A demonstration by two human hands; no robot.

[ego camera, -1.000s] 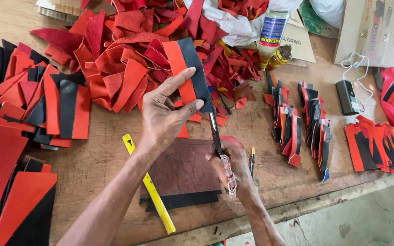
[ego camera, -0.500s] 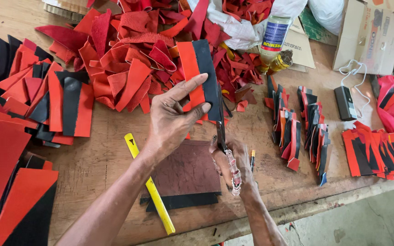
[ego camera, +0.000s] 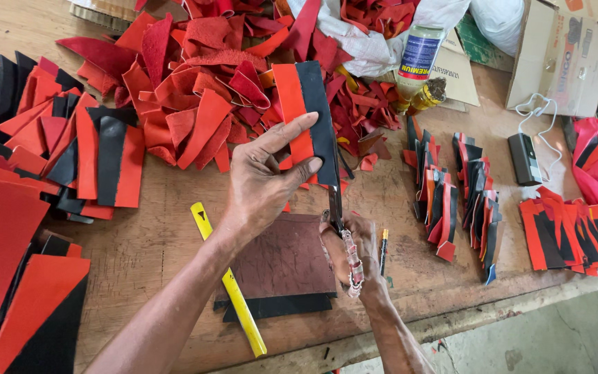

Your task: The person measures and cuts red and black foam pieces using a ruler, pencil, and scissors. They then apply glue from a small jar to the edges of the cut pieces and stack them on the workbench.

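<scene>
While left hand point(ego camera: 261, 183) pinches red-black strip point(ego camera: 307, 121), right hand point(ego camera: 347, 246) grips scissors point(ego camera: 340, 228) at strip's lower edge.

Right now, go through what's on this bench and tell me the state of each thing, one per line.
Red and black strip: lifted, pinched in the left hand.
Scissors: held in the right hand, blades at the strip's lower edge.
Brown mat: flat on the bench.
Yellow ruler: lying flat, untouched.
Bottle: upright, cap not in view.
Red scraps: loose heap.
Cut pieces: in rows.
</scene>
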